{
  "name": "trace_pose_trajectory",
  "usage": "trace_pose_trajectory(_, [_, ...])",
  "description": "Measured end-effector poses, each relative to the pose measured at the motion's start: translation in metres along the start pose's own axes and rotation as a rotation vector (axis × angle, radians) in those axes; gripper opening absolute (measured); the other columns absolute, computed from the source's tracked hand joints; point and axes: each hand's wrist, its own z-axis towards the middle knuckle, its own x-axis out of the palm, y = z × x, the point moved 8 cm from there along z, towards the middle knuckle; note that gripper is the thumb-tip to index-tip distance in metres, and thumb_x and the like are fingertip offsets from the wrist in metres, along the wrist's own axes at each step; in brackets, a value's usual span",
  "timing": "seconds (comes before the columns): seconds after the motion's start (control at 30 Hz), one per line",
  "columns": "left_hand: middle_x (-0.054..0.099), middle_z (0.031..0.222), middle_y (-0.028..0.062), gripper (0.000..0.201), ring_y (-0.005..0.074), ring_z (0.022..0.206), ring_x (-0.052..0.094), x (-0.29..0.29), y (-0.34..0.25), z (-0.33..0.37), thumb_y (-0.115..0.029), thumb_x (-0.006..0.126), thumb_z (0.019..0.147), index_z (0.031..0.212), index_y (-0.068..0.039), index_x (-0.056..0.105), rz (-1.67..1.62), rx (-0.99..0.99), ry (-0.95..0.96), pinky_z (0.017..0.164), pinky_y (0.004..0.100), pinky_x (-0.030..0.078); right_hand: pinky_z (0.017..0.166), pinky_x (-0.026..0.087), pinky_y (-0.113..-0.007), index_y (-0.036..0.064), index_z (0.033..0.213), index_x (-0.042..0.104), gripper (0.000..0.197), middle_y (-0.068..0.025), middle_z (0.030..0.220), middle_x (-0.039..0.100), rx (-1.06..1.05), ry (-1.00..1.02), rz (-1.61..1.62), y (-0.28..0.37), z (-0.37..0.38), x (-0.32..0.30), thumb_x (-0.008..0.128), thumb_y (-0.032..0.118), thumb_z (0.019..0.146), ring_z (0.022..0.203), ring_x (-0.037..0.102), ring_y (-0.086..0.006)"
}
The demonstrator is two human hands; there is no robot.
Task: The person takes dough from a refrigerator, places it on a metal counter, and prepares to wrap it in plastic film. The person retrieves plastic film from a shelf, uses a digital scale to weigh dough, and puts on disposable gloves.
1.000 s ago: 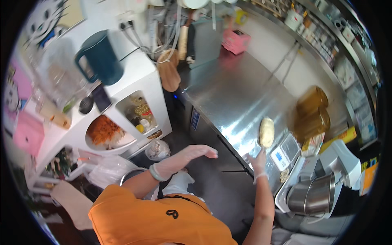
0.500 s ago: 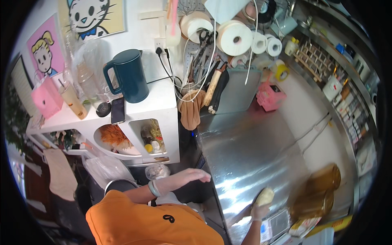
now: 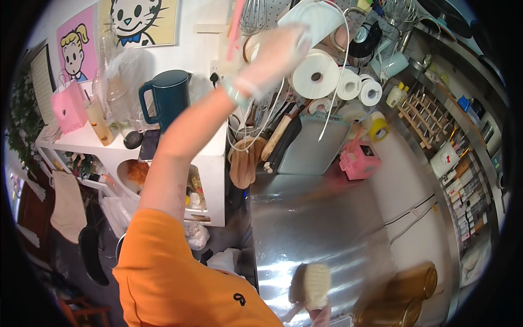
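Observation:
My left hand (image 3: 278, 57), in a thin clear glove with a pale band at the wrist, is raised high at the wall. It overlaps a white sheet-like piece (image 3: 321, 24) and is close to the paper rolls (image 3: 315, 74). Motion smears its fingers, so I cannot see whether they grip anything. Low in the picture, my right hand (image 3: 321, 317) holds a pale, oblong lump of dough (image 3: 317, 286) above the shiny metal worktop (image 3: 294, 223). Only a small part of that hand shows, and the picture's lower edge cuts it off.
A dark teal kettle (image 3: 168, 98) and a tall drink cup (image 3: 98, 122) stand on the white cabinet (image 3: 215, 191). At the worktop's back are a rolling pin (image 3: 280, 136), a grey board (image 3: 316, 144) and a pink device (image 3: 359, 159). Amber jars (image 3: 411, 280) stand lower right.
My left hand has swung up from beside my body to the wall by the rolls. The right hand and dough have moved left and lower in the picture. The view has shifted.

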Motion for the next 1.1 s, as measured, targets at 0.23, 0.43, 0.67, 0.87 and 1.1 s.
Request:
trace_pose_trajectory(0.23, [0.062, 0.087, 0.0254, 0.024, 0.0392, 0.083, 0.062, 0.058, 0.066, 0.118, -0.016, 0.050, 0.081, 0.090, 0.002, 0.063, 0.192, 0.013, 0.145, 0.072, 0.0471, 0.048, 0.093, 0.040, -0.031, 0.0015, 0.125, 0.044, 0.053, -0.0123, 0.112, 0.056, -0.314, -0.558, -0.783, 0.131, -0.040, 0.096, 0.060, 0.030, 0.084, 0.110, 0.050, -0.0227])
trace_pose_trajectory(0.43, [0.062, 0.081, 0.0262, 0.023, 0.0389, 0.080, 0.063, 0.089, 0.087, 0.149, -0.013, 0.048, 0.081, 0.083, 0.003, 0.065, 0.258, 0.121, 0.167, 0.069, 0.0466, 0.049, 0.090, 0.040, -0.028, -0.0045, 0.119, 0.052, 0.033, -0.0085, 0.109, 0.057, -0.770, -0.069, -1.038, 0.229, 0.007, 0.429, 0.049, 0.013, 0.090, 0.103, 0.051, -0.0150])
trace_pose_trajectory(0.67, [0.061, 0.073, 0.0253, 0.018, 0.0399, 0.071, 0.061, 0.058, 0.082, 0.165, -0.012, 0.052, 0.077, 0.073, 0.002, 0.063, 0.128, 0.373, 0.013, 0.064, 0.0476, 0.048, 0.093, 0.038, -0.032, -0.0024, 0.121, 0.047, 0.047, -0.0117, 0.116, 0.051, -0.910, 0.544, -0.745, 0.244, 0.031, 0.749, 0.055, 0.027, 0.086, 0.100, 0.055, -0.0194])
trace_pose_trajectory(0.87, [0.059, 0.068, 0.0250, 0.017, 0.0400, 0.067, 0.061, 0.039, 0.065, 0.188, -0.013, 0.054, 0.074, 0.070, 0.001, 0.062, 0.050, 0.345, -0.025, 0.062, 0.0473, 0.048, 0.083, 0.048, -0.033, -0.0097, 0.121, 0.037, 0.050, -0.0213, 0.116, 0.047, -0.678, 0.538, -0.608, 0.267, 0.113, 0.825, 0.057, 0.019, 0.085, 0.096, 0.058, -0.0264])
trace_pose_trajectory(1.1, [0.059, 0.069, 0.0257, 0.019, 0.0404, 0.068, 0.061, 0.011, 0.065, 0.186, -0.014, 0.053, 0.075, 0.070, 0.002, 0.063, -0.010, 0.384, 0.037, 0.063, 0.0466, 0.048, 0.055, 0.041, -0.018, 0.0057, 0.091, 0.057, 0.012, 0.0022, 0.073, 0.054, -0.814, 0.438, -0.525, 0.281, 0.116, 0.824, 0.060, 0.018, 0.088, 0.059, 0.047, -0.0060])
